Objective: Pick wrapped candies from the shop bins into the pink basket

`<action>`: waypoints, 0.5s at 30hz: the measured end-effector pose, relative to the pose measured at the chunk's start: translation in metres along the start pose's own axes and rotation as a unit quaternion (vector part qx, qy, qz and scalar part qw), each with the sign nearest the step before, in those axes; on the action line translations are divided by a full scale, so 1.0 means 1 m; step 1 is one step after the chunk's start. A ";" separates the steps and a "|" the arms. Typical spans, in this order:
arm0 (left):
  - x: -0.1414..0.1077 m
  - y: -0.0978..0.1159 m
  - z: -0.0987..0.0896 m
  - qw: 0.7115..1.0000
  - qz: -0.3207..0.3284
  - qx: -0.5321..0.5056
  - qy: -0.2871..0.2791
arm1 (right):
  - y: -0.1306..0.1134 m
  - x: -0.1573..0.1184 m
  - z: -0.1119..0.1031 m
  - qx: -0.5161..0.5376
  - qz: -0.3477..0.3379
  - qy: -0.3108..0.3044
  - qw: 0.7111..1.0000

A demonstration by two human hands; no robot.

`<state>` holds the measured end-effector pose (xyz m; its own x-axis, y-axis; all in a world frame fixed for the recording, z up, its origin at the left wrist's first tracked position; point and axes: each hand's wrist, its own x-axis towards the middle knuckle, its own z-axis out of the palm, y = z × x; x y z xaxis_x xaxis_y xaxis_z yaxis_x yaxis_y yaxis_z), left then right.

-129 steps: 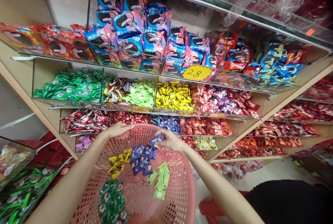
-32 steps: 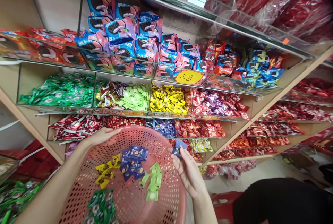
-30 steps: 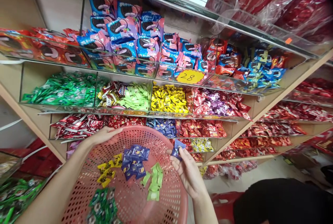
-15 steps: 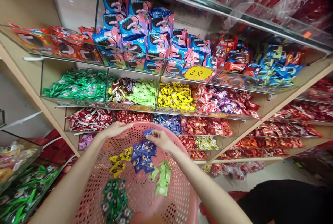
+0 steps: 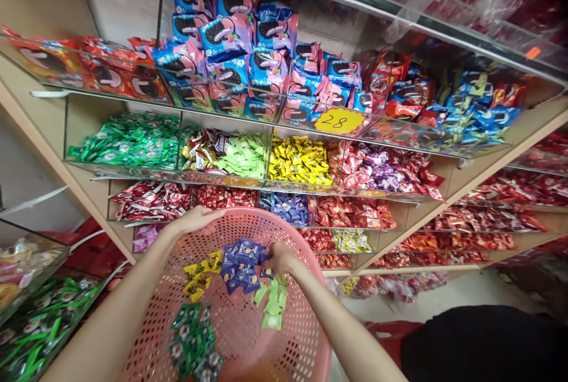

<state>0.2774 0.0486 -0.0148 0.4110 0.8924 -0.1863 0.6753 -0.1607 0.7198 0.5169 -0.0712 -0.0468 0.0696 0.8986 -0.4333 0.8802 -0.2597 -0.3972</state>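
Observation:
My left hand (image 5: 198, 220) grips the far rim of a round pink perforated plastic basket (image 5: 304, 246). Inside the basket my right hand (image 5: 282, 258) is low, its fingers curled at the right edge of a cluster of purple candy packets (image 5: 242, 265). A small purple packet (image 5: 267, 272) shows just under those fingers; the fingertips are partly hidden. To the left of the purple cluster lie yellow candy packets (image 5: 197, 278). Light green packets (image 5: 275, 302) lie below my right hand, and dark green packets (image 5: 194, 334) sit nearer to me.
Shelves behind the basket hold blue-and-pink cookie packs (image 5: 226, 39), green sweets (image 5: 131, 139), yellow sweets (image 5: 299, 160) and purple sweets (image 5: 288, 207). A yellow price tag (image 5: 339, 120) reads 28. At lower left is a bin of green sweets (image 5: 48, 323); a dark shape (image 5: 479, 340) fills the lower right.
My right hand has moved down and slightly right, from above the purple packets to their right edge, no longer showing the purple packet raised. My left hand stays on the rim.

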 end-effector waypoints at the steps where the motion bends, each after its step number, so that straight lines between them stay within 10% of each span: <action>1: 0.002 -0.001 0.001 1.000 0.004 -0.001 -0.003 | 0.002 0.001 0.001 -0.002 0.006 -0.005 1.000; 15: 0.006 -0.011 0.001 1.000 -0.004 -0.021 -0.014 | -0.010 -0.005 0.010 -0.137 -0.013 0.060 0.989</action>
<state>0.2733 0.0554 -0.0241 0.4238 0.8809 -0.2107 0.6526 -0.1356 0.7455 0.5028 -0.0763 -0.0491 0.0859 0.9434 -0.3204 0.9756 -0.1449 -0.1651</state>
